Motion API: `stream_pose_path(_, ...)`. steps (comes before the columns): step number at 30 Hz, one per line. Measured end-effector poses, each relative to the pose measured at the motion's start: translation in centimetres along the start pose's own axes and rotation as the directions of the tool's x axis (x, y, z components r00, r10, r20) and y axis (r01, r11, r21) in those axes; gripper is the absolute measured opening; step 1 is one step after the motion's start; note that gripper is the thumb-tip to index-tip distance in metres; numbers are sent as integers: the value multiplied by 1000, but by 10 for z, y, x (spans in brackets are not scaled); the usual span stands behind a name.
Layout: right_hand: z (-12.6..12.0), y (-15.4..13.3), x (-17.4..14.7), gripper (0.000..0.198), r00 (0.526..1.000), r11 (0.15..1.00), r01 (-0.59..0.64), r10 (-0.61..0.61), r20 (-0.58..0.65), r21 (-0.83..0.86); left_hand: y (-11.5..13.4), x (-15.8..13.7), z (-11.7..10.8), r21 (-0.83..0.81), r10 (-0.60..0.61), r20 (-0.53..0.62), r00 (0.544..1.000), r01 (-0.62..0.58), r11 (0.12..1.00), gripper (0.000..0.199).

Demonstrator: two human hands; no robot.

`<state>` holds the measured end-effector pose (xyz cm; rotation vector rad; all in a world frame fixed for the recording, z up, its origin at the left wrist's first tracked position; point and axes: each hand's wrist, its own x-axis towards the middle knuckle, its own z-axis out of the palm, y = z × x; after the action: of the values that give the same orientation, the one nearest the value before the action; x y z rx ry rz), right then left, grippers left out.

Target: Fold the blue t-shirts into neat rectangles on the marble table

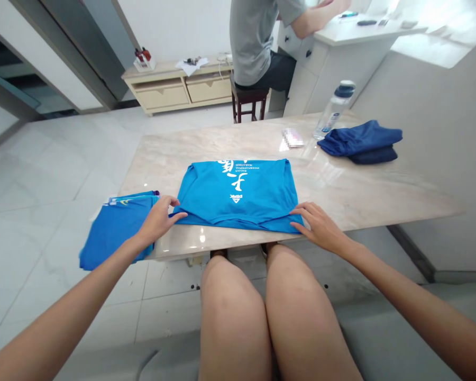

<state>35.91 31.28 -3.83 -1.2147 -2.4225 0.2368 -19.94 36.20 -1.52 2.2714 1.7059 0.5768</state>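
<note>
A bright blue T-shirt (241, 193) with white lettering lies folded into a wide rectangle on the marble-look table (158, 153). Its near edge shows a darker blue layer under the front fold. My left hand (161, 218) is at the shirt's near left corner, thumb and fingers apart, thumb on the cloth. At the near right corner, my right hand (317, 225) touches the edge with its fingers stretched out and the thumb spread from them. Left of the shirt, a stack of folded blue clothes (117, 227) hangs partly past the table's edge, partly behind my left wrist.
Dark blue cloth (360, 140) lies at the table's right beside a clear water bottle (333, 111). A small blurred item (292, 138) sits near them. Beyond, a person in a grey shirt (252, 42) sits on a stool (248, 95) at a white desk (333, 34). A low cabinet (162, 95) stands behind.
</note>
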Motion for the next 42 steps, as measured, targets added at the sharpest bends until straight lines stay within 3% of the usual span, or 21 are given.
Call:
stream_pose_path(4,18,-23,-16,25,997,996,-17,9,78,90,5,-18,21,-90,-141,104,985,150,985,65)
stream_pose_path(8,44,-43,0,27,993,991,-106,101,67,84,11,-20,28,-130,-204,151,967,224,966,57)
stream_pose_path(11,63,-56,24,27,985,980,-160,151,77,122,17,-24,23,-142,-139,212,967,171,975,46)
stream_pose_path(15,74,-62,41,20,993,960,-46,13,121,278,16,-43,12,-185,-22,228,973,65,980,38)
stream_pose_path(19,66,-54,28,32,986,927,22,-82,147,374,6,-68,3,-222,6,230,973,47,974,39)
stream_pose_path(22,55,-49,13,25,977,918,-66,-21,213,392,4,-76,3,-220,-22,243,970,77,972,40)
stream_pose_path(26,45,-50,10,35,966,920,-148,57,251,363,15,-62,16,-197,-32,136,990,58,979,46)
stream_pose_path(30,53,-62,27,39,978,960,-61,3,207,273,29,-36,34,-144,32,200,979,-3,990,47)
stream_pose_path(33,67,-73,50,35,987,980,-19,-14,159,199,34,-28,39,7,-18,201,979,17,1000,38)
stream_pose_path(36,82,-83,77,31,985,982,-15,-17,169,188,36,-31,38,84,-63,207,976,47,995,27)
stream_pose_path(39,94,-91,98,22,978,977,9,-53,203,212,38,-40,32,52,9,260,966,-23,998,20)
stream_pose_path(42,98,-96,106,26,962,959,113,-171,212,258,41,-49,22,42,90,228,969,-102,994,26)
